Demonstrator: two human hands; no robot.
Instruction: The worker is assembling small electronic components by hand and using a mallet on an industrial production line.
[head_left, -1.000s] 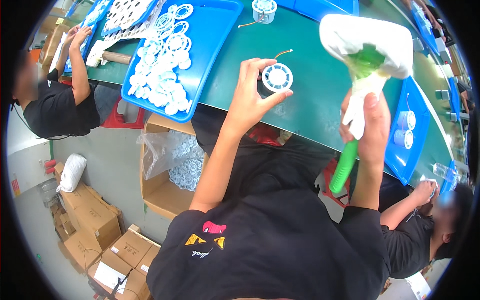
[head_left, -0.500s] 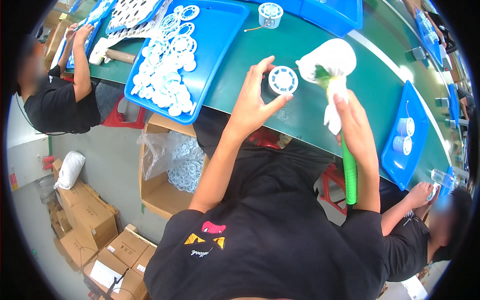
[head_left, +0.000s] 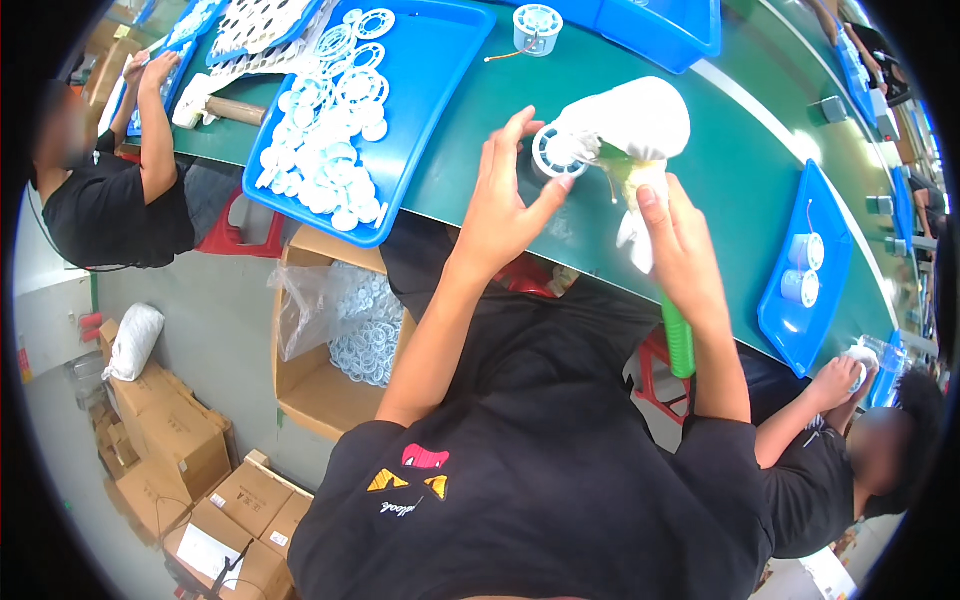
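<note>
Tray (head_left: 440, 90) holds white rings (head_left: 330, 150)—left hand (head_left: 505, 205) fingers pinch spool (head_left: 556, 150) (right hand (head_left: 680, 250) grips tool (head_left: 630, 125)).

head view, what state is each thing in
left hand: grip on the spool's rim
spool: held up, tool nose against it
right hand: grip shut on the tool
tool: wrapped in white cloth, green hose hanging
big tray: piled with white rings
box: open, bag of rings inside
</note>
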